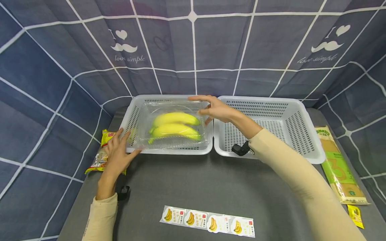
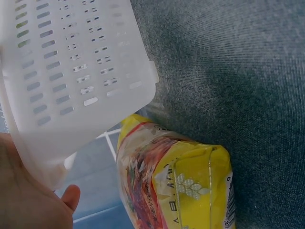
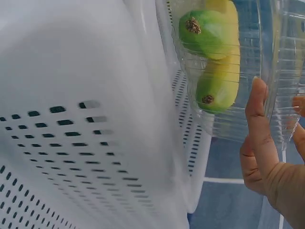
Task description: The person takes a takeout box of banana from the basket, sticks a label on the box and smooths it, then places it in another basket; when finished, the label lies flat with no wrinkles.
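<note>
A clear plastic box (image 1: pixel 144 140) with two yellow bananas (image 1: pixel 175 130) inside lies over the left white basket (image 1: pixel 132 113). Its lid is down. My right hand (image 1: pixel 215 108) holds the box at its right end, the fingers spread about the corner; in the right wrist view, fingertips (image 3: pixel 258 88) lie against the ribbed plastic. My left hand (image 1: pixel 119 154) is at the basket's front left corner, fingers spread along the left rim and thumb stretched toward the front rim. From the left wrist, that hand (image 2: pixel 28 200) shows beside the basket's corner.
A second white basket (image 1: pixel 271 124) stands at the right. A yellow snack packet (image 1: pixel 101 159) lies left of the baskets. On the right lie a long green-and-tan packet (image 1: pixel 340 167) and a small yellow sachet (image 1: pixel 356 216). A strip of banana stickers (image 1: pixel 199 219) is in front.
</note>
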Available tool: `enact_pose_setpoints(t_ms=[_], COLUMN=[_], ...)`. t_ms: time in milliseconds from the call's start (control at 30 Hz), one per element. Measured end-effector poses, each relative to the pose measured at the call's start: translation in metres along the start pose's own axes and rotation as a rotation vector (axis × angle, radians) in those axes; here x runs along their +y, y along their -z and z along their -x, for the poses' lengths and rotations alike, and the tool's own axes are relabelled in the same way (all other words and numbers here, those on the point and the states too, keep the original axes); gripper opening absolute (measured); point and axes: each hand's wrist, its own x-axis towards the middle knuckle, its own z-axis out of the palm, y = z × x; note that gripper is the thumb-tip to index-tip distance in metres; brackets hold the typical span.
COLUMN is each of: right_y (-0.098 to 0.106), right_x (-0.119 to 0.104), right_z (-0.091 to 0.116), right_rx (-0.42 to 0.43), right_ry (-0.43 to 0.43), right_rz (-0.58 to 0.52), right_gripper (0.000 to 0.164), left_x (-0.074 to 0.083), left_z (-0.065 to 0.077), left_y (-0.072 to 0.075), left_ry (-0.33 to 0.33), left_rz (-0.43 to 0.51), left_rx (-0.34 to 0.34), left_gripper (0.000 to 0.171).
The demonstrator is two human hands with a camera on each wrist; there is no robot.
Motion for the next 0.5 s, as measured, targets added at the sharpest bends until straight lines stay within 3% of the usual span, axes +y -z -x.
enact_pose_setpoints(t_ms=[267,500], right_y=[0.004,0.003], right_x=[0.006,0.004], right_z=[0.015,0.042], right_rx=[0.01,0.018], right_ry=[0.007,0.052], right_rz=[-0.032,-0.114], right_gripper=[0.061,0.062], left_x=[0.0,-0.001], left_z=[0.002,0.001], left_y=[0.002,0.0], left_ry=[0.006,-0.008], left_rz=[0.01,0.013], left_rx=[-0.009,-0.003], left_gripper=[0.08,0.077])
